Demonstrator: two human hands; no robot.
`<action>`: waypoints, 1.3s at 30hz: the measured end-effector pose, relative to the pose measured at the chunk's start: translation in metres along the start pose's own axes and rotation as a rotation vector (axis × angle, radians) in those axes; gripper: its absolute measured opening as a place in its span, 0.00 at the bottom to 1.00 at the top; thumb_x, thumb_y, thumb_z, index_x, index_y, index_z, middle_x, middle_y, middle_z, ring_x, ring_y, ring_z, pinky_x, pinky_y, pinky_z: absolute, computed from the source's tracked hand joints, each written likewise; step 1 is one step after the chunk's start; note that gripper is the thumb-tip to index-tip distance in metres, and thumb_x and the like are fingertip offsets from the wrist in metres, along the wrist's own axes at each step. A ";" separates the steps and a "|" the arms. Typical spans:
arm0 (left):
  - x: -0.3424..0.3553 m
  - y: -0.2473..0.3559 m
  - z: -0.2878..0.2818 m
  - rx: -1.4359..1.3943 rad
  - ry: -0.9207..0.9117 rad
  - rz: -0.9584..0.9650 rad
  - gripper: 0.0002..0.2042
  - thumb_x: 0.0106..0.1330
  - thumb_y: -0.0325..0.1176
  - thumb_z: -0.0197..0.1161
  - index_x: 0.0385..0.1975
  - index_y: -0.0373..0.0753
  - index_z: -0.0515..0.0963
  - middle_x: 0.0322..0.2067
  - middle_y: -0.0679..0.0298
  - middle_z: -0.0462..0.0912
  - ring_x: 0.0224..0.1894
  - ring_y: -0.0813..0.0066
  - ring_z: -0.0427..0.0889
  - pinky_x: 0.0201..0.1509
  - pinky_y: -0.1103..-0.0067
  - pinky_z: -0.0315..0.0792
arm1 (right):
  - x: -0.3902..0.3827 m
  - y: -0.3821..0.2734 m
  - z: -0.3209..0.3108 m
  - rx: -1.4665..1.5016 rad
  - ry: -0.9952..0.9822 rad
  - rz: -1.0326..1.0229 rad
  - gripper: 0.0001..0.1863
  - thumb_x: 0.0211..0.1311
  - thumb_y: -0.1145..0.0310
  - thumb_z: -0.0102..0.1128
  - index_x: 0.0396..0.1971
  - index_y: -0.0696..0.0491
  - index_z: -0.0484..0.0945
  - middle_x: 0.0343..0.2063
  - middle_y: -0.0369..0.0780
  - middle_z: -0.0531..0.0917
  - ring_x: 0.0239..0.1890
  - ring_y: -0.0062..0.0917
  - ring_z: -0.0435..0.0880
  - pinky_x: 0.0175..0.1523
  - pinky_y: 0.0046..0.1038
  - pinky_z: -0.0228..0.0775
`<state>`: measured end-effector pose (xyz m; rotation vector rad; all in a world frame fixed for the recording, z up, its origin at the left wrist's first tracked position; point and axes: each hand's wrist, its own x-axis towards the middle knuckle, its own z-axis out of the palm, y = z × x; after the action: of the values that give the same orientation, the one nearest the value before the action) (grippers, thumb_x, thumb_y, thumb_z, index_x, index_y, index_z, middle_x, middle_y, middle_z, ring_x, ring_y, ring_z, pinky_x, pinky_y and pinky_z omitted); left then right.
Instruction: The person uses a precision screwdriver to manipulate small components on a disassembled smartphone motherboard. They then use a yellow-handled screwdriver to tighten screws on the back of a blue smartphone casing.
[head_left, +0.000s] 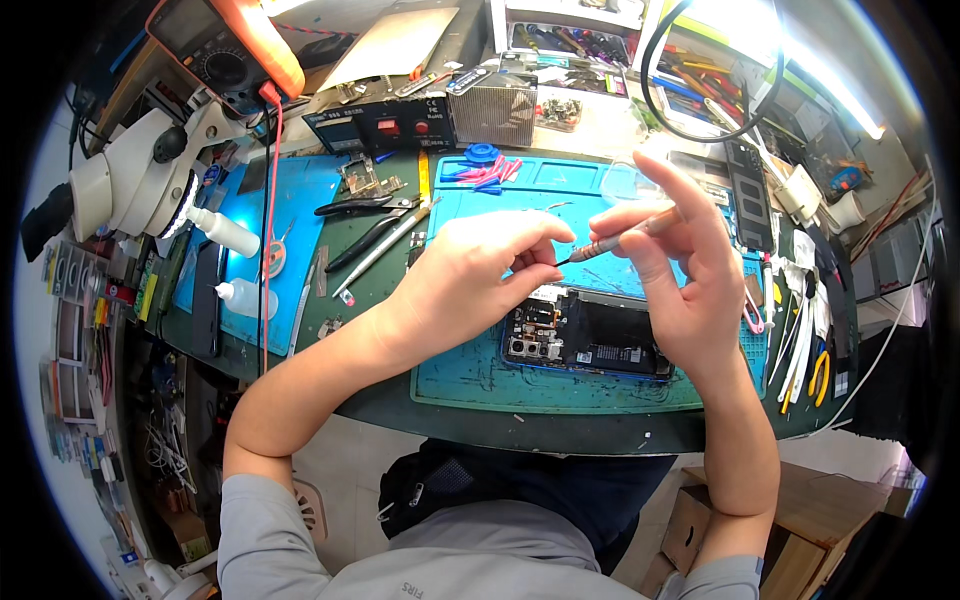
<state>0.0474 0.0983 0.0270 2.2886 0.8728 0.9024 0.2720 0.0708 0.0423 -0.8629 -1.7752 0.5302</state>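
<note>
My right hand (690, 270) grips a slim screwdriver (605, 245) between thumb and fingers, its thin dark tip pointing left. That tip meets the pinched thumb and forefinger of my left hand (480, 265); whatever lies between those fingertips is too small to make out. Below both hands, an opened smartphone (555, 330) lies sideways on a blue work mat (470, 385). Its camera lenses and circuit board show at the left end, and a black battery (612, 328) fills the middle. The phone's right end is partly behind my right hand.
Pliers (368, 240) and a white pen-like tool (385, 252) lie left of the mat. Beyond them are bottles (245, 298), a microscope (120, 185) and a multimeter (225, 60). A power supply box (380, 125) stands behind. Pink and blue picks (490, 172) rest on the mat's far part.
</note>
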 end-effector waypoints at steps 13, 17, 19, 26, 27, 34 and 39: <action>-0.006 0.012 -0.004 -0.204 -0.123 -0.237 0.16 0.68 0.23 0.67 0.54 0.34 0.78 0.37 0.61 0.91 0.40 0.74 0.89 0.45 0.77 0.82 | -0.001 -0.006 -0.002 -0.234 -0.089 -0.164 0.25 0.66 0.77 0.65 0.64 0.54 0.76 0.31 0.41 0.87 0.31 0.33 0.88 0.38 0.30 0.80; -0.010 0.010 -0.006 -0.231 -0.156 -0.254 0.15 0.69 0.24 0.66 0.55 0.34 0.78 0.41 0.58 0.91 0.44 0.74 0.90 0.48 0.77 0.81 | -0.002 -0.006 -0.001 -0.239 -0.121 -0.156 0.25 0.65 0.75 0.66 0.63 0.52 0.76 0.31 0.40 0.86 0.31 0.34 0.87 0.37 0.31 0.79; -0.011 0.012 -0.006 -0.264 -0.175 -0.286 0.16 0.69 0.23 0.66 0.55 0.34 0.78 0.41 0.58 0.91 0.45 0.74 0.90 0.49 0.77 0.81 | -0.003 -0.007 0.000 -0.220 -0.141 -0.133 0.26 0.64 0.77 0.65 0.63 0.52 0.77 0.32 0.41 0.86 0.31 0.34 0.87 0.37 0.32 0.79; -0.011 0.013 -0.007 -0.212 -0.182 -0.261 0.17 0.68 0.23 0.66 0.56 0.35 0.78 0.41 0.58 0.91 0.43 0.74 0.90 0.49 0.77 0.81 | -0.002 -0.005 0.001 -0.203 -0.229 -0.205 0.26 0.60 0.83 0.63 0.60 0.53 0.78 0.36 0.42 0.87 0.33 0.35 0.87 0.38 0.33 0.81; -0.010 0.014 -0.007 -0.190 -0.183 -0.254 0.17 0.68 0.23 0.66 0.56 0.35 0.78 0.40 0.59 0.91 0.43 0.73 0.90 0.48 0.76 0.81 | -0.003 -0.004 0.001 -0.193 -0.241 -0.216 0.26 0.60 0.84 0.63 0.59 0.53 0.79 0.37 0.42 0.88 0.33 0.36 0.87 0.38 0.33 0.81; -0.008 0.001 -0.006 -0.262 -0.063 -0.281 0.15 0.68 0.24 0.65 0.55 0.37 0.81 0.37 0.60 0.89 0.40 0.73 0.88 0.46 0.77 0.80 | 0.001 -0.016 0.001 -0.277 -0.188 -0.073 0.28 0.59 0.76 0.71 0.61 0.53 0.78 0.41 0.42 0.89 0.34 0.30 0.89 0.41 0.29 0.81; -0.001 -0.015 -0.007 -0.047 0.041 -0.238 0.13 0.67 0.25 0.66 0.50 0.35 0.82 0.38 0.59 0.88 0.39 0.73 0.87 0.43 0.76 0.79 | -0.001 -0.014 -0.001 -0.223 -0.212 0.072 0.32 0.60 0.77 0.71 0.66 0.54 0.76 0.43 0.43 0.88 0.38 0.27 0.89 0.43 0.28 0.81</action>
<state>0.0359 0.1088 0.0215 2.0787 1.1028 0.8562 0.2687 0.0615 0.0517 -1.0597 -2.0303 0.4913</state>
